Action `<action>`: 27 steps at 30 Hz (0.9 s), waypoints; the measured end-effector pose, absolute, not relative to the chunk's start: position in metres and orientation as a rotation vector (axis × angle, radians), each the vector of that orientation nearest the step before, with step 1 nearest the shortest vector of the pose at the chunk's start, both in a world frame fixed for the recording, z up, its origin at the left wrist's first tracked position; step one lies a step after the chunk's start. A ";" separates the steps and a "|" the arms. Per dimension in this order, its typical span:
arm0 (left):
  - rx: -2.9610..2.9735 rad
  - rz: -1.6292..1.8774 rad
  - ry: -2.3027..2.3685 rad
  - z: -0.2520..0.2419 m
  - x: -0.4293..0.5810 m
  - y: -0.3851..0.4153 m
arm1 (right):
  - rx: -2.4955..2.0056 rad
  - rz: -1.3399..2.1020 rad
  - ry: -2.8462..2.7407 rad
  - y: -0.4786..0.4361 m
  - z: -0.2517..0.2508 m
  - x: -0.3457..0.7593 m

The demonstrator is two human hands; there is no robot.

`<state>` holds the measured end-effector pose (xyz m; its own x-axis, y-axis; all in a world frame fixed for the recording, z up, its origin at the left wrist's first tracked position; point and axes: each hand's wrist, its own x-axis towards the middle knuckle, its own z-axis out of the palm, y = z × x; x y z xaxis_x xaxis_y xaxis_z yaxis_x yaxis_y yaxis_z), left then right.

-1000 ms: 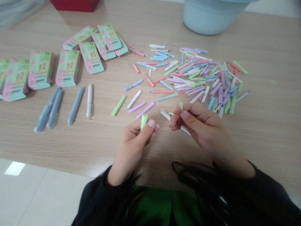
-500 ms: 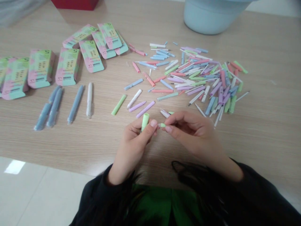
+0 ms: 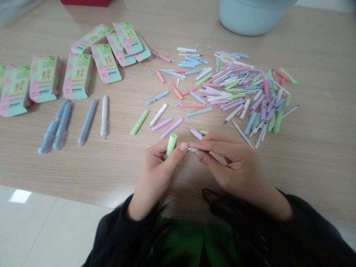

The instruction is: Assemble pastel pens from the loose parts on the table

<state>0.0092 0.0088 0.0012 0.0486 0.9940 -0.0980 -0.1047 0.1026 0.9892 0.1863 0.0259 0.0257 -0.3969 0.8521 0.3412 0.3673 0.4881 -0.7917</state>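
Right now your left hand (image 3: 157,167) is closed around a light-green tube (image 3: 171,145), its open end pointing up between thumb and forefinger. Your right hand (image 3: 236,163) pinches a small green piece (image 3: 193,150) between thumb and fingers, close against your left fingertips; you can't tell exactly how it fits there. Just beyond your hands lie a loose green barrel (image 3: 139,122), a white barrel (image 3: 158,115) and two purple parts, one a purple barrel (image 3: 172,128). To the right spreads a heap of pastel pen parts (image 3: 257,102). On your left lie blue pens (image 3: 87,122) and a white pen (image 3: 104,116), with printed cartons (image 3: 78,76) behind them. Farther back stands a pale-blue tub (image 3: 244,18).
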 end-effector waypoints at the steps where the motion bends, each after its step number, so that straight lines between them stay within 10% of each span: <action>1: 1.096 1.159 1.160 0.002 0.009 0.009 | -1.009 0.792 -1.977 0.026 0.027 0.186; 27: 0.841 1.036 1.059 0.002 0.009 0.007 | -1.099 1.185 -1.503 0.021 0.031 0.182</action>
